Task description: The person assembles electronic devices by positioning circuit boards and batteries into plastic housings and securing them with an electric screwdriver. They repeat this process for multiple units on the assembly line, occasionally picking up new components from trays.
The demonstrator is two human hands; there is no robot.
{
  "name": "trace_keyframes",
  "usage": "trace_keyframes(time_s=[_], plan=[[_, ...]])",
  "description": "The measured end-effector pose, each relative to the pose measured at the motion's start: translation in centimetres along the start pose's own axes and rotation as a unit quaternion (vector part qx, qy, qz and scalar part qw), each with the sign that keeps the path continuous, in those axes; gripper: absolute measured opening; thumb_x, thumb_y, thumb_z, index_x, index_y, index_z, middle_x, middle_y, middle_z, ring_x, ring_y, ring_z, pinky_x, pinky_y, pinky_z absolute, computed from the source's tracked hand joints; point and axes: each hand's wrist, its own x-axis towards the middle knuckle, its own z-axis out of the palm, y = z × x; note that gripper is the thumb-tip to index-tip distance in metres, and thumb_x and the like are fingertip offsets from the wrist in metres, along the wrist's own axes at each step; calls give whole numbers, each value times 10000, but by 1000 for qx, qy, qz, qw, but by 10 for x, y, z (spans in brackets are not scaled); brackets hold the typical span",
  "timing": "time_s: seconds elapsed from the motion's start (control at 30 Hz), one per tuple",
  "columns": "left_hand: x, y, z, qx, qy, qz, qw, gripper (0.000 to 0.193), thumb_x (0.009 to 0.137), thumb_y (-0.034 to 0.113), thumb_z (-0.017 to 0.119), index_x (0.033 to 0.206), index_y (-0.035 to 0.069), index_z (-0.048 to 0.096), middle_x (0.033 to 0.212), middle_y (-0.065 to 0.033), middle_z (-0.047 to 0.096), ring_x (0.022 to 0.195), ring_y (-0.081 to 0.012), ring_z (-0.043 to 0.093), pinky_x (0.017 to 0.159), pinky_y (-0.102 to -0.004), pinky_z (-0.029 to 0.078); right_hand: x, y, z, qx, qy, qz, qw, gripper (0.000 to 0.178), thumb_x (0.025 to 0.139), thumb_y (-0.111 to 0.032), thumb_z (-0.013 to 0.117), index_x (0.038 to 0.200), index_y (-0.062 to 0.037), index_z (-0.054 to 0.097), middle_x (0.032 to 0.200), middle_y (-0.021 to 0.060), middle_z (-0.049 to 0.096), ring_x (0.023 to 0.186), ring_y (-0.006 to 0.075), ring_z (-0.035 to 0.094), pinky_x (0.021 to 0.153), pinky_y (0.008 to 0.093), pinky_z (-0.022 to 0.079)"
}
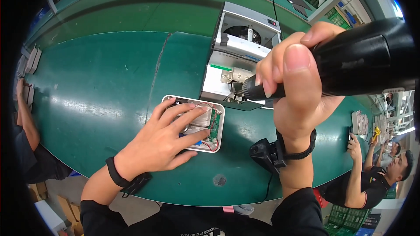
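My right hand (pixel 299 74) is wrapped round a large black electric screwdriver (pixel 365 59), held tilted with its nose to the left. The nose reaches down over the front of a grey and white screw feeder (pixel 216 76); whether the bit touches a screw there is too small to tell. Fingers spread, my left hand (pixel 159 142) lies flat over a white plastic housing (pixel 222 122) on the bench. Inside it show a green circuit board (pixel 215 122), red wires, and a bit of blue by the fingers. Much of the housing's left side is hidden under this hand.
Both wrists wear black straps; a black device (pixel 261 152) hangs from the right one, its cable trailing across the green bench (pixel 105 83). Another person (pixel 372 183) works at the right with a hand raised, and a co-worker's arm (pixel 27 113) rests at the left beside stacked pale housings (pixel 33 60).
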Motion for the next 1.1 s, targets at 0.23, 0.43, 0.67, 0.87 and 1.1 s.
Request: trace_keyframes(time_s=[0.23, 0.43, 0.67, 0.87, 1.1], plan=[[-4, 3, 3, 13, 0, -1, 1000, 419, 791, 281, 810, 1185, 162, 733, 1532, -104, 488, 1399, -285, 447, 1162, -573, 331, -8, -16, -4, 76, -31, 100, 992, 285, 968, -156, 606, 1135, -57, 397, 661, 55, 472, 471, 140, 457, 488, 321, 457], [-6, 1, 6, 20, 5, 4, 1000, 396, 822, 299, 791, 1188, 160, 731, 1552, -100, 466, 1419, -270, 429, 1165, -565, 319, -33, -19, -10, 80, -137, 100, 982, 315, 942, -115, 637, 1109, -61, 375, 661, 50, 475, 481, 136, 463, 479, 318, 455], [-8, 0, 9, 24, 13, 6, 1000, 388, 839, 303, 773, 1197, 161, 728, 1557, -96, 458, 1428, -269, 416, 1175, -562, 298, -43, -6, 7, 85, -165, 88, 979, 337, 919, -87, 650, 1104, -55, 369, 676, 57, 490, 503, 131, 473, 491, 301, 456], [-7, 0, 10, 23, 16, 4, 1000, 383, 840, 301, 771, 1194, 162, 728, 1555, -96, 459, 1431, -269, 411, 1178, -565, 292, -51, 1, 10, 88, -185, 76, 976, 358, 900, -63, 661, 1100, -51, 364, 688, 62, 503, 522, 126, 482, 502, 287, 457], [-8, 1, 11, 51, 19, 1, 999, 393, 813, 321, 792, 1178, 185, 739, 1558, -116, 449, 1451, -294, 392, 1183, -608, 279, -58, 6, 10, 91, -208, 55, 972, 383, 878, -35, 674, 1094, -46, 358, 703, 69, 519, 544, 120, 493, 514, 271, 459]])
